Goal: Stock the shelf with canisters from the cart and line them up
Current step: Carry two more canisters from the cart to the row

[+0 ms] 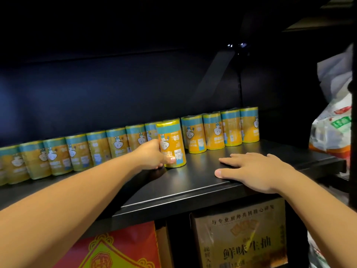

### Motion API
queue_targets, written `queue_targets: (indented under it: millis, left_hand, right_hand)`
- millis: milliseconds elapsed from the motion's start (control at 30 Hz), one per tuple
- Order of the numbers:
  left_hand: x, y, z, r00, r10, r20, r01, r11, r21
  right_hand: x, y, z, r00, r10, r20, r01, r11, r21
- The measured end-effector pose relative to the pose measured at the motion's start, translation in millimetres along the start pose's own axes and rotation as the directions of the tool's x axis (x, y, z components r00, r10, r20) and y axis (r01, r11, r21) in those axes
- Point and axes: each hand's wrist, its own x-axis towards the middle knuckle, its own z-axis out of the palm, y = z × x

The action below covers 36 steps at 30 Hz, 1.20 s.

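A long row of yellow-and-teal canisters (100, 149) stands along the back of the black shelf (193, 188), labels upside down. One canister (172, 140) stands a little forward of the row, in a gap near the middle. My left hand (152, 155) grips this canister at its lower left side, thumb across the front. To its right, several more canisters (222, 130) continue the row. My right hand (255, 171) rests flat on the shelf near its front edge, fingers straight and spread, holding nothing.
Below the shelf stand a brown carton (241, 238) with printed characters and a red-and-yellow box (119, 250). White and orange bags (332, 128) sit at the right beyond the shelf's end. The shelf's back wall is dark.
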Motion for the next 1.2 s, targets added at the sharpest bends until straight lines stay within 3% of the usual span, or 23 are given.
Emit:
queue_targets:
  millis: [200,433,600,800,900,1033,1133,1200]
  left_hand:
    - [57,-4,12,0.996,-0.083,-0.037,0.087,0.988,0.127]
    - [81,-11,18,0.988,-0.080,-0.135,0.119,0.944,0.309]
    - [79,-16,21,0.989,-0.073,-0.132,0.112,0.942,0.315]
    - [56,8,9,0.977,-0.211,0.040,0.182,0.911,0.369]
    - [20,27,-9,0.939,-0.296,0.178,0.176,0.853,0.491]
    - [-46,37,-11,0.940,-0.171,0.295,-0.039,0.805,0.592]
    - [-95,31,1,0.982,-0.026,0.187,-0.099,0.769,0.631]
    - [-123,24,13,0.997,0.054,0.047,-0.072,0.794,0.603]
  right_hand:
    - [0,3,1,1.000,-0.005,-0.011,0.005,1.000,0.007]
    - [1,5,3,0.999,-0.007,-0.034,0.007,1.000,0.023]
    - [-2,3,1,0.998,-0.004,-0.058,0.006,0.999,0.033]
    - [-6,-2,-2,0.997,0.011,-0.080,-0.009,1.000,0.022]
    - [-8,-2,-2,0.996,0.022,-0.091,-0.020,0.999,0.025]
    - [-6,1,1,0.991,0.017,-0.131,-0.009,0.998,0.064]
    - [-14,1,3,0.967,-0.035,-0.252,0.057,0.995,0.079]
    - [-21,0,7,0.895,-0.110,-0.432,0.142,0.989,0.042]
